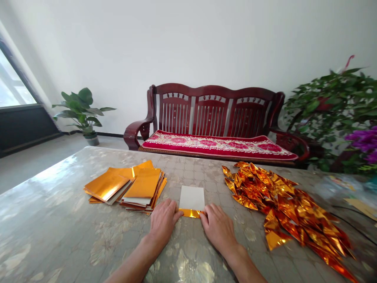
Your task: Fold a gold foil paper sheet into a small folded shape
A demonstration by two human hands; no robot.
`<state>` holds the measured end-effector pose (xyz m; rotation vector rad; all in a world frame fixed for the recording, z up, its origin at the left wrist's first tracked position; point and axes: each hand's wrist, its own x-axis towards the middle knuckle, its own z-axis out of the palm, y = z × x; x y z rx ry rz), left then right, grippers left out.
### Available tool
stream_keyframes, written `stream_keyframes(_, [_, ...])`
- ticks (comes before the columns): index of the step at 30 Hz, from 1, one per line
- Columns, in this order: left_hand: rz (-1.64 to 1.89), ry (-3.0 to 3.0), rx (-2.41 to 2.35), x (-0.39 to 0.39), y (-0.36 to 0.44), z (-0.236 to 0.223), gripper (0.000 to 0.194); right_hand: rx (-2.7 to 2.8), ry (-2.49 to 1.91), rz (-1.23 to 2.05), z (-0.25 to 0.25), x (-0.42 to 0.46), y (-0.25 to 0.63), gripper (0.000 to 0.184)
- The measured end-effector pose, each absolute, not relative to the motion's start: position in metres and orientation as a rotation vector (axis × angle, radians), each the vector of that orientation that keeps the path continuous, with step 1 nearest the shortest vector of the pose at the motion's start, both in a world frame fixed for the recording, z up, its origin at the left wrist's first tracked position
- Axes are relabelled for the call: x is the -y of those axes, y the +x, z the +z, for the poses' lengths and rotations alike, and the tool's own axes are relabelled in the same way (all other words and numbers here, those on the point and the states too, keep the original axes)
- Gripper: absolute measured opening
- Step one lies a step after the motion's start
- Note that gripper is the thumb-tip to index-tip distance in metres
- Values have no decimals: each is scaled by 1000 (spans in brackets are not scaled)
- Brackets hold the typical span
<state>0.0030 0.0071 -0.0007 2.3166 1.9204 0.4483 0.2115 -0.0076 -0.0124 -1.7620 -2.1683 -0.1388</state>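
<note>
A square sheet of foil paper (191, 197) lies white side up on the table, its near edge turned over into a narrow gold strip (190, 213). My left hand (162, 222) presses the left end of that strip with fingers curled together. My right hand (217, 228) pinches the right end the same way. Left of my hands lies a loose stack of gold sheets (126, 185). To the right sits a heap of folded gold foil pieces (282, 204).
The table (53, 220) has a glossy patterned cover. A dark wooden bench with a red cushion (218, 129) stands behind it. Potted plants stand at far left (81, 112) and at right (338, 106). A dark cable (352, 226) and a plastic bag (335, 182) lie at the table's right.
</note>
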Motion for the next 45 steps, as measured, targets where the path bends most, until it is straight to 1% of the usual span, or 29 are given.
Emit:
stream_keyframes(3, [587, 2425, -1784, -3, 3, -3, 9, 2166, -1757, -157, -13, 8, 211, 10])
stream_keyframes(7, [598, 2621, -1480, 4, 8, -6, 18, 2160, -1740, -177, -13, 8, 211, 11])
stream_keyframes(10, [538, 2714, -1394, 8, 13, -5, 20, 2146, -1741, -175, -15, 8, 211, 11])
stream_keyframes(13, [486, 2773, -1415, 13, 17, -1, 29, 2076, -1738, -152, -15, 7, 212, 7])
stream_keyframes(14, [475, 2786, -1421, 14, 18, 1, 33, 2054, -1720, -149, -15, 8, 213, 8])
stream_keyframes(17, [452, 2811, -1441, 19, 20, 4, 42, 2072, -1600, -169, -12, 10, 214, 18])
stream_keyframes(21, [426, 2825, -1482, 23, 22, 0, 47, 2201, -1409, -207, -11, 15, 213, 21])
stream_keyframes(30, [394, 2823, -1550, 23, 25, -10, 47, 2206, -1391, -352, -21, 25, 209, 31])
stream_keyframes(36, [383, 2815, -1608, 24, 26, -13, 46, 2247, -1378, -305, -23, 36, 197, 38])
stream_keyframes(42, [399, 2839, -1622, 25, 22, -14, 46, 2262, -1456, -319, -20, 40, 200, 42])
stream_keyframes(45, [391, 2859, -1641, 26, 16, -16, 44, 2268, -1485, -335, -17, 41, 205, 39])
